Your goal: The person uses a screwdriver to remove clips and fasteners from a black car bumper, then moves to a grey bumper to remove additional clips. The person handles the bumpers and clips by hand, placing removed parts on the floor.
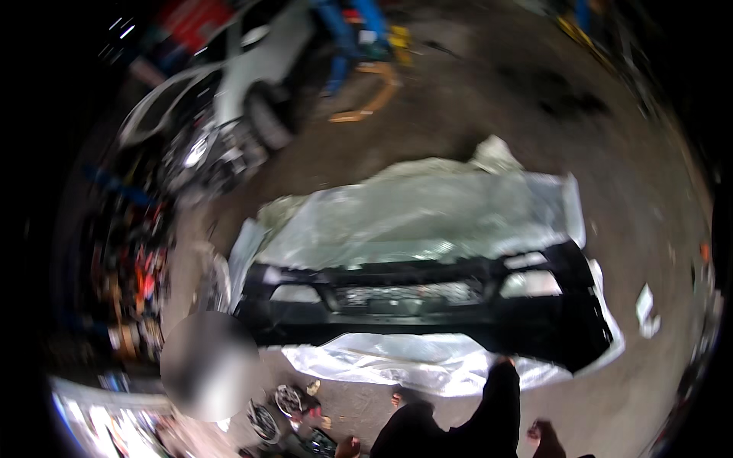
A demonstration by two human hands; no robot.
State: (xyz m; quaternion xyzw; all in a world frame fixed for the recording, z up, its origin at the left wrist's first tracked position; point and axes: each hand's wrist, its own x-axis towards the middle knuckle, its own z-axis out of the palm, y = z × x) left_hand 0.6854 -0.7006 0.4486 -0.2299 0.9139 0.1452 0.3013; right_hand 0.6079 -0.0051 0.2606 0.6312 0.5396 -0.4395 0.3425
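Observation:
A black car front bumper (412, 305) lies on the floor with its grille and lamp openings showing. Clear plastic wrapping (405, 210) spreads out behind it, and more plastic shows under its near edge. At the lower edge, my left hand (348, 446) hangs low, close to some small parts on the floor. My right hand (537, 430) is by my right side, apart from the bumper. Both hands are small and smeared, so their fingers cannot be read. Between them are my dark-clothed legs (489, 404), one reaching forward to the near plastic.
A pale car with its front stripped (229, 114) stands at the far left, near a blue lift post (343, 38). Clutter (141, 275) lines the left side. Round metal parts (289, 401) lie at the lower left. White scrap (647, 311) is on the right floor.

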